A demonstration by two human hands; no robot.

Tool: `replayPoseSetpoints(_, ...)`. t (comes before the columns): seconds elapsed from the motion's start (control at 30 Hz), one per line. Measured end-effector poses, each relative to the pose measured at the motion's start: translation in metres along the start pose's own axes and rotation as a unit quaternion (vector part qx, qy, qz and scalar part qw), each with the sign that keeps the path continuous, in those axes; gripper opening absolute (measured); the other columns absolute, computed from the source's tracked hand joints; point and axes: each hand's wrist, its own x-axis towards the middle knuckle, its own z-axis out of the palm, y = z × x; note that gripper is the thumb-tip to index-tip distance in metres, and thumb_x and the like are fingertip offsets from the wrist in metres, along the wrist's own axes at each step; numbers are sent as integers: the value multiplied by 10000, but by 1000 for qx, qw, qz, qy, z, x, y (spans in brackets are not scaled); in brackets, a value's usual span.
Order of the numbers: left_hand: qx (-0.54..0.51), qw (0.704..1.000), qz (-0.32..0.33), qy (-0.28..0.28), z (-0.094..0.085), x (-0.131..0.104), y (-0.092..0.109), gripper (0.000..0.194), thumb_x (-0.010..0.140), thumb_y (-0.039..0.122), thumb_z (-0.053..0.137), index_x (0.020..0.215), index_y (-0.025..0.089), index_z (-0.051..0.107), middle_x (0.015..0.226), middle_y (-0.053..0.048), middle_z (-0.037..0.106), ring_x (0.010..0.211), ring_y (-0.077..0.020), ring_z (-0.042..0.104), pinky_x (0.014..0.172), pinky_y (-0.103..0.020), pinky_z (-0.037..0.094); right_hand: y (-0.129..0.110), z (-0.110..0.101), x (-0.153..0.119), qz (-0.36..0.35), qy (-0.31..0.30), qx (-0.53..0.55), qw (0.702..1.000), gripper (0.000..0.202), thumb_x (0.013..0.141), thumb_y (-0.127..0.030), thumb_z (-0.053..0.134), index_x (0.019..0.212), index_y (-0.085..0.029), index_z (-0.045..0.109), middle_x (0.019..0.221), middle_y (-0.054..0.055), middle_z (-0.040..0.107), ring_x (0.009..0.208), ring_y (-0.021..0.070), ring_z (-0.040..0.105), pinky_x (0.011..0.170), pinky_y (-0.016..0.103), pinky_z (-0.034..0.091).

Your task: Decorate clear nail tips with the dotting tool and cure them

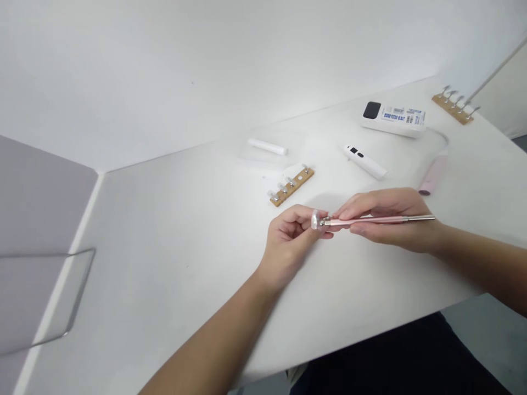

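Observation:
My left hand (294, 238) pinches a small metal stand with a pale, shiny false nail (315, 219) on top. My right hand (391, 216) holds a slim pink nail brush (376, 220) with a silver end pointing right. The brush's left tip is at the false nail; whether it touches cannot be made out. Just beyond my left hand lies a wooden strip (293, 188) with several false nails upright on metal stands and one bare pale spot.
A white stick-like tube (267, 146) and a white handheld device (365, 161) with a dark display lie farther back. Behind them are a labelled white box (394, 119), a pink corded handpiece (434, 174) and another wooden strip (455, 107) of nails. The white table (173, 247) meets a wall.

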Motion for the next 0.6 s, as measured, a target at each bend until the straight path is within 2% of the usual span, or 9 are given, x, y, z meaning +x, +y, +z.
replayPoseSetpoints(0.13, -5, 1000, 1, 5, 0, 1, -1, 196, 792, 322, 948, 891, 218, 814, 799, -6, 814, 697, -128, 782, 735, -232, 676, 3, -4, -1, -36, -42, 14, 998, 203, 922, -183, 779, 1098, -266, 837, 1134, 62, 842, 1072, 235, 799, 891, 364, 650)
replayPoseSetpoints(0.27, -15, 999, -18, 31, 2, 2, 2, 233, 787, 332, 948, 908, 216, 787, 832, -6, 813, 781, -163, 817, 741, -240, 689, 2, -7, 1, 15, 34, 75, 996, 128, 900, -215, 826, 991, -299, 861, 917, 20, 842, 873, 193, 804, 786, 318, 667)
replayPoseSetpoints(0.33, -18, 998, -25, 56, 3, 3, 4, 264, 771, 326, 959, 941, 223, 785, 832, 7, 806, 779, -156, 817, 739, -233, 691, 2, -9, 4, 16, 79, 102, 992, 100, 878, -223, 853, 943, -297, 864, 811, 5, 818, 762, 167, 779, 716, 296, 663)
replayPoseSetpoints(0.5, -6, 997, -32, 70, 2, 3, 4, 300, 773, 354, 955, 1015, 225, 834, 798, -7, 806, 754, -143, 802, 764, -231, 694, 4, -12, 10, 15, 127, 146, 981, 84, 826, -256, 909, 882, -245, 848, 784, 18, 801, 715, 157, 750, 639, 294, 650)
replayPoseSetpoints(0.6, 7, 997, -49, 65, 2, 1, 2, 262, 772, 369, 952, 947, 205, 847, 801, -29, 807, 728, -156, 797, 762, -256, 701, 4, -13, 10, 24, 125, 155, 980, 109, 813, -269, 920, 880, -238, 841, 794, 21, 802, 713, 156, 745, 632, 297, 648)
